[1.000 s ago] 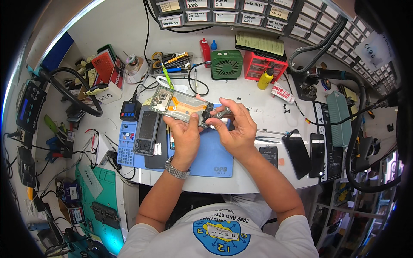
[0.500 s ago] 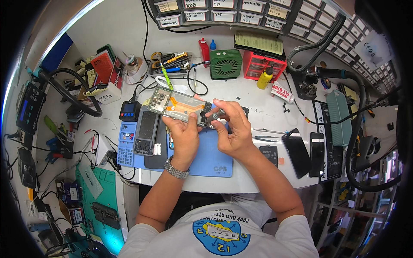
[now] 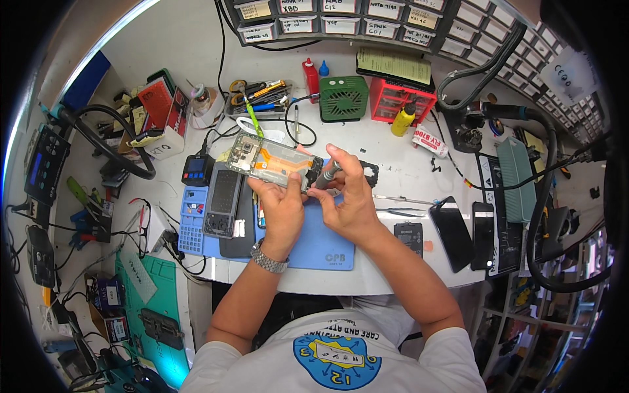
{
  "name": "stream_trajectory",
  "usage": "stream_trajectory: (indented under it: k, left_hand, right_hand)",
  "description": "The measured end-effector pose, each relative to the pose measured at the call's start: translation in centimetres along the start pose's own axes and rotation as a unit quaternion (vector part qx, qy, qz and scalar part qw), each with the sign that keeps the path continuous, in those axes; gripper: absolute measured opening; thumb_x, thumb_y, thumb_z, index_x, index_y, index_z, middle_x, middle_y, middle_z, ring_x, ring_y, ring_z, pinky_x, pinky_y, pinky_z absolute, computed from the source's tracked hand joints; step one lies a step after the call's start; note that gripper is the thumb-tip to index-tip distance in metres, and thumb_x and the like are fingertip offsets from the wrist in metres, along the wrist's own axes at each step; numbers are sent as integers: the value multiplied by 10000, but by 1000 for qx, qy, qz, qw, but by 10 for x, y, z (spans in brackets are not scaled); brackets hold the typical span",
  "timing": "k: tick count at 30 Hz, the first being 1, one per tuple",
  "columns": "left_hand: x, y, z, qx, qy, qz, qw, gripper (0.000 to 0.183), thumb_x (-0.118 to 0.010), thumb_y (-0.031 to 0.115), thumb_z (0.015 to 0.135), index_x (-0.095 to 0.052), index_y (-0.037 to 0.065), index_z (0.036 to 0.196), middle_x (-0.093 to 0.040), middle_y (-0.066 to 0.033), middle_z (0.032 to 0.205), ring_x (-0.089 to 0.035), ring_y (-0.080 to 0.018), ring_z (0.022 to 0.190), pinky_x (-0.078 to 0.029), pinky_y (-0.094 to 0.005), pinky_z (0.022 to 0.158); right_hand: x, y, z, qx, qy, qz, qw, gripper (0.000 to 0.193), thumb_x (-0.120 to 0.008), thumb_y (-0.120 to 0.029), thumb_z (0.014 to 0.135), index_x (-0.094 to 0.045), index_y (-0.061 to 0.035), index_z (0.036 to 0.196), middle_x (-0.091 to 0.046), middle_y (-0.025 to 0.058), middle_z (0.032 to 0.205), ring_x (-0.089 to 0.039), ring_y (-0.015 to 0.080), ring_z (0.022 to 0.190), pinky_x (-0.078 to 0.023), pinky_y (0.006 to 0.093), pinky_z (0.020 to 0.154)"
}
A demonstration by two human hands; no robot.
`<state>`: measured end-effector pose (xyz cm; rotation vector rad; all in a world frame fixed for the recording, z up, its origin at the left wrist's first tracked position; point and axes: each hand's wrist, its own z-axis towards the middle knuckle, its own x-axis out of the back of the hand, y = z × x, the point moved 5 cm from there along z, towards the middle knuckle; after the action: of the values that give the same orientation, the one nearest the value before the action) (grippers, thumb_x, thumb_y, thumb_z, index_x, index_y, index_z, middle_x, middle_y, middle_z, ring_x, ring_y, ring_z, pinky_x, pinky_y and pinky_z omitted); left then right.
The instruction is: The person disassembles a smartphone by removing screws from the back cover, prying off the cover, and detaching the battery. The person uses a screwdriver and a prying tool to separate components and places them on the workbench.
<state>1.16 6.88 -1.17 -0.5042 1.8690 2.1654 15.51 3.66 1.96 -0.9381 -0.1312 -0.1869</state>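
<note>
An opened phone, with its metal inside and an orange flex cable showing, is held above the blue work mat by my left hand. The left thumb presses on its lower edge and the fingers go beneath. My right hand grips a grey screwdriver, its index finger on the top end. The screwdriver leans over the black right end of the phone; its tip is hidden. Past my right fingers lies a black phone part.
A blue mat lies below my hands, with a phone frame at its left. To the right are tweezers, a battery and two dark phones. A green fan and yellow bottle stand behind.
My right hand has shifted slightly left and down, and the screwdriver tilts differently. More of the black part beyond it shows. My left hand and the phone have hardly moved.
</note>
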Motion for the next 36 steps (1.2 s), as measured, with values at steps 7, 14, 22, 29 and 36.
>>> stream_trajectory:
  k: [7,14,22,29,36]
  left_hand:
    - [14,-12,4,46,9,40,998,514,-601,-20,1073,-273,96,1452,-564,-167,1447,-689,-164,1216,-660,-243,769]
    - [13,-5,6,25,5,5,1000,692,-595,-73,1051,-208,143,1582,-520,-161,1543,-653,-233,1327,-661,-352,913]
    - [7,4,4,7,-23,-66,998,776,-602,-102,1030,-169,124,1633,-491,-172,1573,-606,-251,1387,-570,-407,1100]
    - [-2,13,1,28,-62,-99,993,750,-621,-94,1029,-207,121,1617,-535,-189,1547,-606,-281,1404,-529,-437,1166]
    - [-4,15,-2,33,-88,-100,991,744,-635,-81,1015,-240,92,1621,-537,-222,1553,-605,-325,1413,-508,-481,1203]
  right_hand:
    - [10,12,1,-159,78,180,968,949,-582,239,916,-175,-102,1702,-491,146,1296,-687,202,1080,-606,308,974]
    - [26,17,4,-110,43,-110,987,393,-566,213,929,-645,48,1277,-476,154,1296,-677,206,1035,-654,310,911]
    - [44,14,11,-89,116,-143,979,177,-599,135,915,-678,47,1046,-501,190,1224,-639,261,914,-591,348,793]
    - [74,4,19,-39,124,-193,972,106,-566,67,925,-669,45,935,-565,205,1069,-603,291,858,-524,392,688]
    - [87,9,13,-75,113,-196,971,115,-561,28,934,-662,59,888,-598,194,991,-597,293,717,-506,412,652]
